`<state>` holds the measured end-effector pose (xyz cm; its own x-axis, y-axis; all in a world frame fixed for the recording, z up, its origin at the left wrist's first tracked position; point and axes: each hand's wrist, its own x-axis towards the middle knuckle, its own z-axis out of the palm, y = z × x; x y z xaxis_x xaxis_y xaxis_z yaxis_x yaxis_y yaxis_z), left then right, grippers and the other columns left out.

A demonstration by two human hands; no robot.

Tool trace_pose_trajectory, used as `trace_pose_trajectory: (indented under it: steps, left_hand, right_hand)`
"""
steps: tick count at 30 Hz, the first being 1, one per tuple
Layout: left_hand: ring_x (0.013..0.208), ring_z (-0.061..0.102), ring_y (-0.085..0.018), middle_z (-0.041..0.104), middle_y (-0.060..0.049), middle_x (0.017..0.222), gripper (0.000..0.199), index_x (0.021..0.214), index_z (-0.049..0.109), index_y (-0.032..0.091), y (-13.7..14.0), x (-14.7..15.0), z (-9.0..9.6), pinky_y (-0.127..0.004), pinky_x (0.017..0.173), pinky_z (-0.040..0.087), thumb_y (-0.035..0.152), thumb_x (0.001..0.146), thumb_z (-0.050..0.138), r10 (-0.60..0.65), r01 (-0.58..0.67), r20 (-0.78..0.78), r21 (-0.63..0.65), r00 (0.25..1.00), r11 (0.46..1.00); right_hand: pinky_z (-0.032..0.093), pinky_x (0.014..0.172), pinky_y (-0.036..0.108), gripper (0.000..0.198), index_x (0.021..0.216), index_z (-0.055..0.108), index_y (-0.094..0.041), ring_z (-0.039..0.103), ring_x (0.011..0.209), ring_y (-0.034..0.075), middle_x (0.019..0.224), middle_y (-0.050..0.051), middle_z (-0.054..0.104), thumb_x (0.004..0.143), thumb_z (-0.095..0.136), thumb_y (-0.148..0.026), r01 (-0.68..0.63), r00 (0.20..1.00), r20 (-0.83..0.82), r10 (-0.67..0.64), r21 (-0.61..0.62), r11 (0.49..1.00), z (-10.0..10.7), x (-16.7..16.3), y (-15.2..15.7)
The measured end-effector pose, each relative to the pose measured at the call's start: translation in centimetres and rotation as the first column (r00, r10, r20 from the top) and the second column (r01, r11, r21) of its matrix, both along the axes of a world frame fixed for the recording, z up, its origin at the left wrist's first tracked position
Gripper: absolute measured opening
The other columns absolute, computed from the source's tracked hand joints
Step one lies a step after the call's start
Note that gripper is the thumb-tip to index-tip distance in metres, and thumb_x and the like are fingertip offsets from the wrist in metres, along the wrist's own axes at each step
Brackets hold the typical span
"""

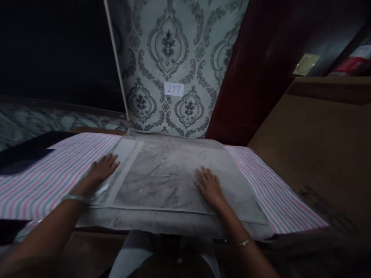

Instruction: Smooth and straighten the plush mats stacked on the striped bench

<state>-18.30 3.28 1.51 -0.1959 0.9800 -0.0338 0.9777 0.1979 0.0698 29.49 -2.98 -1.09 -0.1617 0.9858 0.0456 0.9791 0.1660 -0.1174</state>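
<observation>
Subject: a grey cloth (pixel 174 181), spread broadly flat over a striped cloth (pixel 62 173), directly in front of the person.

Hands: the left hand (pixel 104 166) is open, palm down, near the left end of the grey cloth, beside its pale band (pixel 123 179). The right hand (pixel 210 188) is likewise open, fingers spread, on the right of the middle. Neither appears to grip anything; exact contact pressure cannot be told.

Risks, in judgement: uneven pressure from the two palms could drive the shallow creases at centre into set folds. Fabric lying on fabric may creep, so a firm push could drag the striped cloth along and skew both. The front strip lies closest to the person's legs (pixel 131 255); a pull that way could bring the whole piece down. The thin bracelet (pixel 244 243) on the right wrist could catch the front seam if the forearm drops.

Materials: the grey cloth is roughly rectangular, with a soft, brushed-looking surface, mottled light and dark, and a straight seam-like line near the front. The pale band looks smoother. The striped cloth is pink, grey and white and appears thinner. A cardboard box (pixel 313 154), flat-sided and brown, stands at the right. Dim light and blur leave the weave unverified.
</observation>
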Motion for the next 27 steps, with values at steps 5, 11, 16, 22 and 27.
trace_pose_trajectory:
  steps: [5, 11, 16, 22, 27]
  left_hand:
    - [0.149, 0.020, -0.031, 0.026, -0.011, 0.161, 0.063, 0.153, 0.030, 0.019, -6.8, -1.8, -2.2, -0.059, 0.117, 0.021, 0.040, 0.095, 0.022, 0.031, -0.027, -0.041, 0.088, 0.999, 0.996]
    - [0.147, 0.024, -0.038, 0.031, -0.016, 0.159, 0.059, 0.146, 0.044, 0.018, -7.7, 0.7, -0.4, -0.071, 0.110, 0.023, 0.040, 0.094, 0.028, 0.105, -0.100, -0.083, 0.064, 0.991, 0.993]
    - [0.151, 0.014, -0.031, 0.021, -0.008, 0.163, 0.058, 0.150, 0.038, 0.025, -5.6, 8.9, 0.4, -0.061, 0.118, 0.013, 0.044, 0.095, 0.034, -0.218, 0.223, -0.061, 0.101, 0.974, 0.970]
    - [0.150, 0.016, -0.033, 0.027, -0.005, 0.161, 0.063, 0.152, 0.033, 0.028, -6.2, 14.1, -2.4, -0.060, 0.118, 0.012, 0.053, 0.094, 0.035, -0.302, 0.301, -0.018, 0.136, 0.953, 0.944]
    - [0.150, 0.017, -0.033, 0.026, -0.006, 0.162, 0.064, 0.151, 0.035, 0.027, -6.5, 13.5, -2.7, -0.057, 0.119, 0.015, 0.055, 0.094, 0.036, -0.287, 0.289, -0.035, 0.142, 0.957, 0.947]
  right_hand:
    - [0.012, 0.117, 0.057, 0.057, 0.154, 0.028, -0.032, 0.013, 0.150, 0.026, 0.163, 0.002, 0.022, 0.098, 0.034, -0.043, -0.081, 0.997, -0.005, 0.082, 0.028, 0.996, -2.2, -2.7, -1.2]
    - [0.012, 0.117, 0.056, 0.058, 0.154, 0.029, -0.033, 0.014, 0.150, 0.026, 0.163, 0.001, 0.022, 0.098, 0.034, -0.043, -0.079, 0.997, 0.006, 0.079, 0.033, 0.996, -2.6, -2.0, -0.9]
    - [0.017, 0.116, 0.056, 0.060, 0.156, 0.025, -0.030, 0.014, 0.150, 0.030, 0.164, 0.005, 0.018, 0.098, 0.036, -0.041, -0.036, 0.999, -0.025, 0.034, -0.079, 0.996, -0.2, -4.4, -1.1]
    - [0.008, 0.119, 0.056, 0.063, 0.156, 0.022, -0.035, 0.004, 0.151, 0.028, 0.165, -0.002, 0.010, 0.097, 0.040, -0.048, -0.291, 0.956, -0.062, 0.287, -0.070, 0.954, 0.1, -7.5, -2.9]
    - [0.011, 0.120, 0.052, 0.060, 0.155, 0.025, -0.034, 0.003, 0.152, 0.025, 0.164, -0.004, 0.010, 0.097, 0.039, -0.043, -0.255, 0.966, -0.057, 0.251, -0.106, 0.961, -1.3, -4.8, -4.1]
